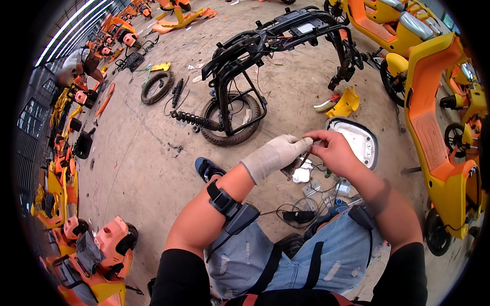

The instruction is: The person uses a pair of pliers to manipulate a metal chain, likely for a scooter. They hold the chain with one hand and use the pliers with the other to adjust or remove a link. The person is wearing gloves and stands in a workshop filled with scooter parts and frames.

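In a pale knitted glove, my left hand (pixel 279 154) is closed around a small dark piece (pixel 292 169) whose kind I cannot make out; part of it pokes out below the fingers. Bare and ungloved, my right hand (pixel 333 150) meets it, thumb and fingertips pinched together at the left fingertips. Whatever is between the right fingertips is hidden. Under the hands lie a crumpled white piece (pixel 302 172), metal brackets (pixel 312 189) and loose cables. A white tray-like shell with a dark rim (pixel 368 143) rests on the floor beside my right hand.
Ahead stands a black scooter frame (pixel 240 56) with a shock absorber (pixel 196 120) and tyre (pixel 240 133) at its base. Another tyre (pixel 157 87) lies farther left. Yellow-orange scooters (pixel 434 137) line the right; orange body parts (pixel 109 239) sit lower left. A person (pixel 81 64) bends over, far left.
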The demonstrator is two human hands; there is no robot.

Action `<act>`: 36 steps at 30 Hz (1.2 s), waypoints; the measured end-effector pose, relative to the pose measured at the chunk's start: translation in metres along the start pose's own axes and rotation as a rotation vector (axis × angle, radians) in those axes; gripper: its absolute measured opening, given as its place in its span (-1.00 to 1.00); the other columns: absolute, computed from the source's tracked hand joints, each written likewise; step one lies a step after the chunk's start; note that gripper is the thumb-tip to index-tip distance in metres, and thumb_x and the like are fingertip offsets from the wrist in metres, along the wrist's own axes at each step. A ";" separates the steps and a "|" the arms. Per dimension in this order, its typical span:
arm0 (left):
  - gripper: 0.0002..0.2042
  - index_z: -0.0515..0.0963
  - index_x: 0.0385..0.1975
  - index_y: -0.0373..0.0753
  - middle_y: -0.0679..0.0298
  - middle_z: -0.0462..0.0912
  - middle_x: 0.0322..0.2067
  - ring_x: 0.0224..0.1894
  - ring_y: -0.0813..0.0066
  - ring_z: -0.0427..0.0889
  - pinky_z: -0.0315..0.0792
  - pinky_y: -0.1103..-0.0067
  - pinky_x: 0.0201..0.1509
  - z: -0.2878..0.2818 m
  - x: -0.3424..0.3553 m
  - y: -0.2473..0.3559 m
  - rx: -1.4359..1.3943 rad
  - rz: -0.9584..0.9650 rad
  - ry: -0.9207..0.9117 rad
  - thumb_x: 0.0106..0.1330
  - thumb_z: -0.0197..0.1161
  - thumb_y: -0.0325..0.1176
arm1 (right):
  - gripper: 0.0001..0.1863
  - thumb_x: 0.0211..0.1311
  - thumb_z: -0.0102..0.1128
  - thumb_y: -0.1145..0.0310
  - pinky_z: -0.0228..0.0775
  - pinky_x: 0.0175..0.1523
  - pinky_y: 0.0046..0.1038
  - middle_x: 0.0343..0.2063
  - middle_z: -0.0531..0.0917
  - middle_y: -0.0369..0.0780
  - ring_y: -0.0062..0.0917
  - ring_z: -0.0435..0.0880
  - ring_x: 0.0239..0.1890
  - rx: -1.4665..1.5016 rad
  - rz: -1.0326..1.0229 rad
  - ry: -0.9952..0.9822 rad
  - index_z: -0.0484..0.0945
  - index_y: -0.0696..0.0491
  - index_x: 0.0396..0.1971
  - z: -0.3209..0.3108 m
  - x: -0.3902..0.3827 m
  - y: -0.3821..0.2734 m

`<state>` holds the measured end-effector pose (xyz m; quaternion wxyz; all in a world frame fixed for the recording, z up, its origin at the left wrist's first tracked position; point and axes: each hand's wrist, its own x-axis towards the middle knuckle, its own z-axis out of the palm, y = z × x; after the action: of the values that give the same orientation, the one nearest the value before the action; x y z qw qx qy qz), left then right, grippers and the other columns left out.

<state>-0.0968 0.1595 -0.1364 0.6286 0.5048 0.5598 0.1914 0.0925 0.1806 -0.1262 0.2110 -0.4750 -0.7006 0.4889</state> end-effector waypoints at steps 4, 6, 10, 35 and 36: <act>-0.54 0.55 -0.22 -0.34 0.31 0.53 -0.62 -0.61 0.56 0.56 0.47 0.58 -0.53 0.002 0.002 -0.002 0.104 0.025 0.059 0.46 0.08 0.05 | -0.71 0.14 0.32 0.52 0.42 -0.32 -0.57 -0.36 0.73 -0.33 -0.74 0.49 -0.51 -0.029 0.019 0.000 0.68 0.09 -0.10 -0.002 0.003 0.008; -0.55 0.55 -0.19 -0.34 0.31 0.53 -0.61 -0.61 0.57 0.56 0.47 0.58 -0.53 0.005 0.006 -0.004 0.249 -0.005 0.159 0.44 0.10 0.03 | -0.72 0.13 0.33 0.51 0.42 -0.34 -0.57 -0.39 0.73 -0.32 -0.74 0.49 -0.52 -0.033 0.011 0.017 0.69 0.09 -0.12 0.000 0.003 0.009; -0.56 0.55 -0.15 -0.37 0.29 0.53 -0.57 -0.60 0.58 0.56 0.46 0.58 -0.52 0.005 0.003 0.002 0.267 -0.003 0.137 0.43 0.13 0.00 | -0.73 0.10 0.36 0.48 0.41 -0.35 -0.56 -0.45 0.72 -0.32 -0.74 0.49 -0.54 -0.046 0.050 0.018 0.71 0.08 -0.15 -0.001 0.002 0.006; -0.51 0.56 -0.24 -0.39 0.07 0.64 -0.40 -0.38 0.33 0.61 0.46 0.42 -0.23 0.026 0.032 -0.020 -0.143 -0.124 0.468 0.43 -0.04 0.02 | -0.80 0.42 0.16 0.17 0.10 -0.59 -0.63 -0.50 0.37 -0.46 -0.78 0.24 -0.64 1.207 -0.147 0.466 0.49 -0.01 -0.21 -0.043 0.003 -0.012; -0.51 0.56 -0.23 -0.38 0.06 0.64 -0.39 -0.36 0.33 0.61 0.45 0.42 -0.22 0.023 0.039 -0.026 -0.145 -0.120 0.512 0.43 -0.04 0.02 | -0.80 0.42 0.16 0.17 0.09 -0.59 -0.63 -0.51 0.36 -0.46 -0.78 0.23 -0.65 1.223 -0.156 0.462 0.48 -0.01 -0.22 -0.044 0.003 -0.012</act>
<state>-0.0727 0.1705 -0.1820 0.5112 0.3596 0.7143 0.3148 0.1190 0.2041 -0.0972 0.6228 -0.3100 -0.2653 0.6676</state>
